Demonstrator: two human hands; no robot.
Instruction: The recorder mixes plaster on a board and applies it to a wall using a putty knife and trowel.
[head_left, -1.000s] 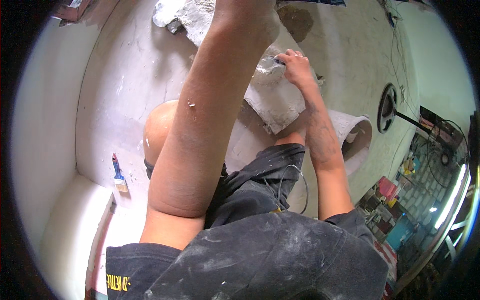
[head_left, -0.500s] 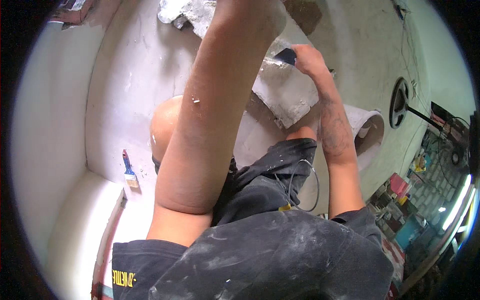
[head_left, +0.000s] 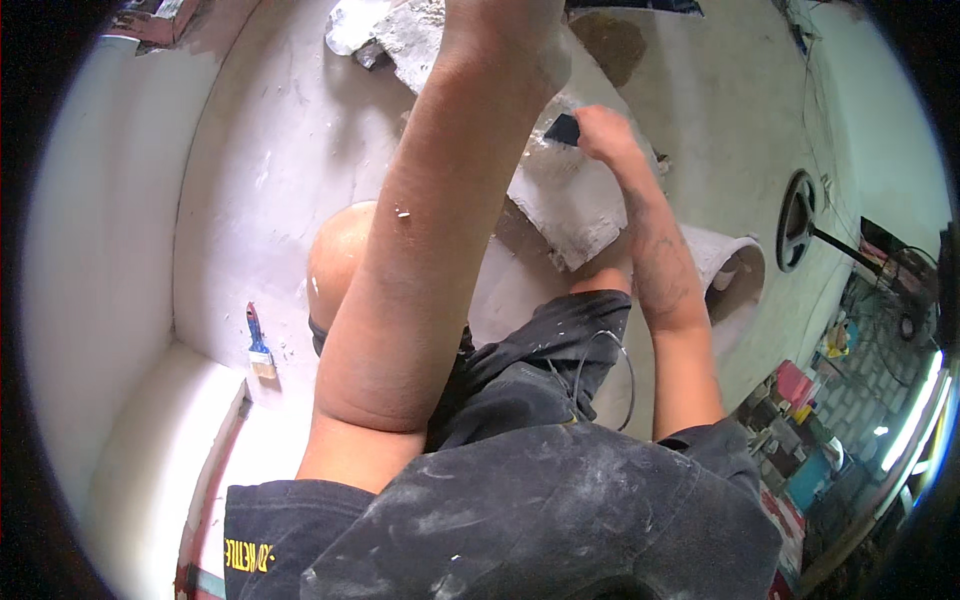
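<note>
My left forearm crosses the middle of the picture up to the top edge; the fingers of my left hand point(head_left: 510, 40) are hidden. My right hand point(head_left: 605, 135) is closed round a dark, flat-bladed scraper point(head_left: 562, 130), held over a white, plaster-crusted slab point(head_left: 570, 210) above my knees. More crusted white material point(head_left: 390, 45) lies at the top, partly behind my left arm.
A blue-handled paintbrush point(head_left: 260, 350) lies on the pale floor at left, near a white ledge point(head_left: 140, 450) and wall. A pale bucket point(head_left: 738, 290) lies on its side at right, near a black wheel-shaped stand point(head_left: 797, 220), fan point(head_left: 910, 290) and assorted clutter point(head_left: 795, 390).
My right hand rose and shifted right half a second ago, and has since come down and left, the dark scraper showing more than at first. The view has shifted slightly.
</note>
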